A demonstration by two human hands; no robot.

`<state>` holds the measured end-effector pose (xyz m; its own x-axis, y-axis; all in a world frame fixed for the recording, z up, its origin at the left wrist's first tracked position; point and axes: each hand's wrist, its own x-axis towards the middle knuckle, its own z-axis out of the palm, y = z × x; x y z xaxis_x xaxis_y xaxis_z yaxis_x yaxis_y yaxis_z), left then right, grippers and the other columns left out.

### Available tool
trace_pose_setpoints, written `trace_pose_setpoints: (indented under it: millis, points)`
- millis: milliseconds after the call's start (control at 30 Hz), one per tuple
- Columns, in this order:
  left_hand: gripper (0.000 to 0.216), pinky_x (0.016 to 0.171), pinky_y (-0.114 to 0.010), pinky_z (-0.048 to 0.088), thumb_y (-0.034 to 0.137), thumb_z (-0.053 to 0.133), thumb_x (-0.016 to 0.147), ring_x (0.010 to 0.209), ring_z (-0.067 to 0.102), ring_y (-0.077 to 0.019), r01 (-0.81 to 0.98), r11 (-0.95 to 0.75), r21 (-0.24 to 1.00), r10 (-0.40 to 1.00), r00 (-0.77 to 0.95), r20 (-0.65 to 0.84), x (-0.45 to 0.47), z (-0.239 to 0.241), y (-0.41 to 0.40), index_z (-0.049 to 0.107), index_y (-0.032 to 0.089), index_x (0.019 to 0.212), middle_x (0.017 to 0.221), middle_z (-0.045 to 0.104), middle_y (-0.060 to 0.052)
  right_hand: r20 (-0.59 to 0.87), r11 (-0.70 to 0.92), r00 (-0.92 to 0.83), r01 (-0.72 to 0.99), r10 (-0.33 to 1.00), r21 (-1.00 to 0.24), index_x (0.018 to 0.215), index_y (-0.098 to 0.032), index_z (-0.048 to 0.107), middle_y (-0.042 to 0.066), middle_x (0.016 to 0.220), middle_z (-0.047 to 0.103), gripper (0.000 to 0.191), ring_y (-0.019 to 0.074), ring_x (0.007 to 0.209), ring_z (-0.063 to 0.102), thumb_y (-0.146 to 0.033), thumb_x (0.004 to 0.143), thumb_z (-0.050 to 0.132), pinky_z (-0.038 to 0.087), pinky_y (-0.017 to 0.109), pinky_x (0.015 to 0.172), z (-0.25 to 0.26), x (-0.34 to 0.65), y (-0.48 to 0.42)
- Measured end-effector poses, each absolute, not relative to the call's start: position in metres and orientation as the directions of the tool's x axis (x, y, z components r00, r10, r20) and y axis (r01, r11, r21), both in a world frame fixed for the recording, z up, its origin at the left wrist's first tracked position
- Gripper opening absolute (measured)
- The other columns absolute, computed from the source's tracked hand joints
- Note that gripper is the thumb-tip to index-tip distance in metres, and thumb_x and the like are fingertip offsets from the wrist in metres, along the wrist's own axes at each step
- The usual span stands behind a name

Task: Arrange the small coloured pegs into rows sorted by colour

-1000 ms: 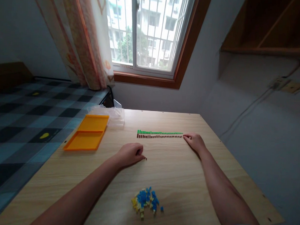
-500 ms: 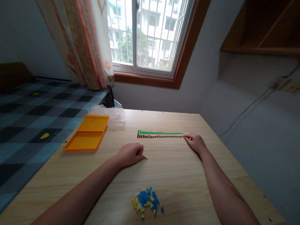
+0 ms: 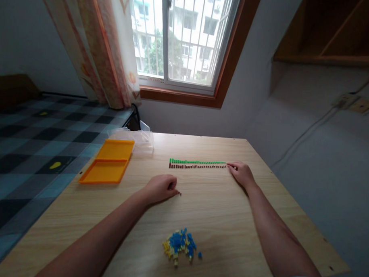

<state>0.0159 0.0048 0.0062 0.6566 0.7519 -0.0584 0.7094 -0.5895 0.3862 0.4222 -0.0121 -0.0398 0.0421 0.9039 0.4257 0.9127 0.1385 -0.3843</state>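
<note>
Two thin rows of tiny building bricks run across the far middle of the table: a green row (image 3: 198,162) behind and a brown row (image 3: 197,167) in front. My right hand (image 3: 241,173) rests at their right end, its fingertips close together by the last pieces. Whatever it may pinch is too small to make out. My left hand (image 3: 161,187) lies nearer me with fingers curled, its fingertips beside a couple of loose brown bricks (image 3: 180,194). The inside of that hand is hidden.
A heap of blue and yellow bricks (image 3: 181,244) lies near me, with one blue brick (image 3: 200,255) apart. At the left are an open orange case (image 3: 106,171) and a clear plastic box (image 3: 144,143). A checked bed (image 3: 66,130) adjoins the table; the wall is behind.
My right fingertips have shifted slightly away from the brown row's end, toward the end of the green row. My left hand stays in place.
</note>
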Motion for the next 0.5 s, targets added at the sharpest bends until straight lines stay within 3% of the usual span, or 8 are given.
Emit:
trace_pose_setpoints:
  millis: [167, 300, 500]
  points:
    - [0.026, 0.059, -0.027, 0.027, 0.041, 0.063, 0.078, 0.067, 0.050, -0.0159, 0.709, -0.587, 0.391, 0.750, 0.658, -0.067, 0.016, 0.009, 0.004, 0.050, 0.021, 0.069, 0.072, 0.060, 0.001, 0.462, 0.224, -0.017, 0.889, 0.887, -0.399, 0.097, -0.019, 0.078, 0.010, 0.094, 0.076, 0.026, 0.0208, 0.080, 0.066, -0.032, 0.091, 0.057, 0.052, 0.033, 0.077, -0.024, 0.383, -0.018]
    - [0.021, 0.059, -0.028, 0.028, 0.036, 0.059, 0.079, 0.067, 0.050, -0.0159, 0.701, -0.601, 0.383, 0.741, 0.668, -0.059, 0.016, 0.012, 0.002, 0.050, 0.021, 0.068, 0.071, 0.058, 0.001, 0.410, 0.468, -0.279, 0.734, 0.868, -0.492, 0.097, -0.021, 0.078, 0.007, 0.087, 0.074, 0.022, 0.0163, 0.074, 0.065, -0.027, 0.093, 0.058, 0.050, 0.027, 0.071, -0.014, 0.311, -0.034]
    - [0.020, 0.059, -0.029, 0.029, 0.037, 0.057, 0.079, 0.067, 0.050, -0.0166, 0.701, -0.602, 0.382, 0.741, 0.669, -0.061, 0.015, 0.011, 0.002, 0.051, 0.021, 0.070, 0.072, 0.060, 0.000, 0.289, 0.516, -0.428, 0.688, 0.856, -0.511, 0.096, -0.024, 0.078, 0.002, 0.084, 0.073, 0.016, 0.0125, 0.067, 0.063, -0.029, 0.088, 0.065, 0.046, 0.024, 0.067, -0.015, 0.238, -0.056]
